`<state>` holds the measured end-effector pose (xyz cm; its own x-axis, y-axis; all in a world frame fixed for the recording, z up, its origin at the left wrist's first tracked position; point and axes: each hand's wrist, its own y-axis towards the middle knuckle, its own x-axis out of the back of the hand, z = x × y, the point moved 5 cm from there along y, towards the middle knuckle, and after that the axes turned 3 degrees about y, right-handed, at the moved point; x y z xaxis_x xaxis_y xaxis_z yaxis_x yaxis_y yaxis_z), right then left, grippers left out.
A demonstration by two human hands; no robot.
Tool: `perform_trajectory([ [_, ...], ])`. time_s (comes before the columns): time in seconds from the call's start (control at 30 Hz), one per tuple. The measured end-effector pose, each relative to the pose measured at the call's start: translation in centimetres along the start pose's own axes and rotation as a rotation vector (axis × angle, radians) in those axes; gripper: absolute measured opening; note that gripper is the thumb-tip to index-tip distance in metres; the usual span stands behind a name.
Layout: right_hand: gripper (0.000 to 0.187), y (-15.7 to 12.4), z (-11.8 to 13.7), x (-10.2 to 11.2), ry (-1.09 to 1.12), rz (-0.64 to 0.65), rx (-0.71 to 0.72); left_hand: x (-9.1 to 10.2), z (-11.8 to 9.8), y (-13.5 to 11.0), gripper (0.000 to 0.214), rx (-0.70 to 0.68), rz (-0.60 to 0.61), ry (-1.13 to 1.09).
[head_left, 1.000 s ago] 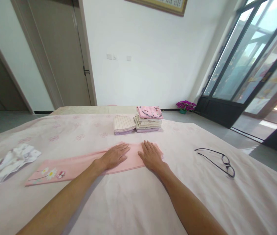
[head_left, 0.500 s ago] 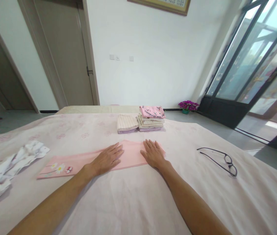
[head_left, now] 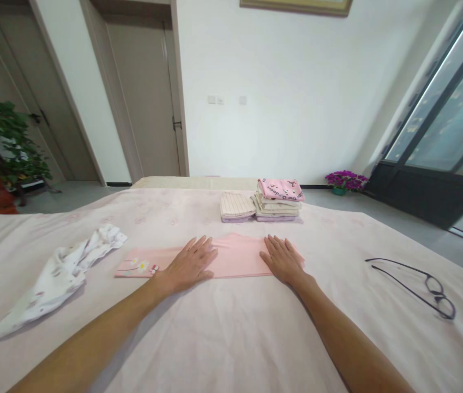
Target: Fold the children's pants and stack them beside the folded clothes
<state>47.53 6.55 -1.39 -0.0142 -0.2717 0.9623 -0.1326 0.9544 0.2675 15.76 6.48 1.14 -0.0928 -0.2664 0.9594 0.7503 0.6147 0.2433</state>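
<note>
Two hands, one long pink cloth, one crumpled white cloth, two stacks of folded cloth and one pair of glasses show on the pale pink sheet (head_left: 223, 338). The pink cloth (head_left: 239, 256) lies flat, crosswise, directly beneath both hands. The left hand (head_left: 190, 265) rests palm down on it, fingers slightly spread, just right of the printed daisies; the right hand (head_left: 283, 259) lies flat near its right end, fingers loosely side by side. Neither grips anything. The left hand and wrist hide part of the cloth. The white cloth (head_left: 61, 278) lies bunched to the left, apart from it. Beyond the pink cloth, the low striped stack (head_left: 237, 206) sits against the taller stack (head_left: 279, 202), which has a pink lettered piece on top. The glasses (head_left: 438, 296) lie well to the right, temples unfolded. Purple flowers (head_left: 346, 179) stand farther back.
</note>
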Motion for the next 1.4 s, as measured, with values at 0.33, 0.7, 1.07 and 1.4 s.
perform_trajectory([
  [0.33, 0.064, 0.2, -0.2, -0.5, -0.053, -0.008, 0.017, -1.9, 10.4, -8.4, 0.066, 0.408, 0.186, -0.074],
  [0.7, 0.064, 0.3, -0.5, -1.0, -0.040, -0.006, 0.004, -1.9, 15.8, -12.0, 0.056, 0.712, 0.062, -0.069],
  [1.07, 0.065, 0.5, -0.5, -0.8, -0.037, 0.049, -0.015, 1.5, 16.8, -15.3, 0.047, 1.051, 0.144, -0.056],
  [1.4, 0.066, 0.4, -0.3, -0.2, -0.009, 0.045, -0.009, 0.3, 17.2, -14.5, 0.040, 1.077, 0.070, -0.238],
])
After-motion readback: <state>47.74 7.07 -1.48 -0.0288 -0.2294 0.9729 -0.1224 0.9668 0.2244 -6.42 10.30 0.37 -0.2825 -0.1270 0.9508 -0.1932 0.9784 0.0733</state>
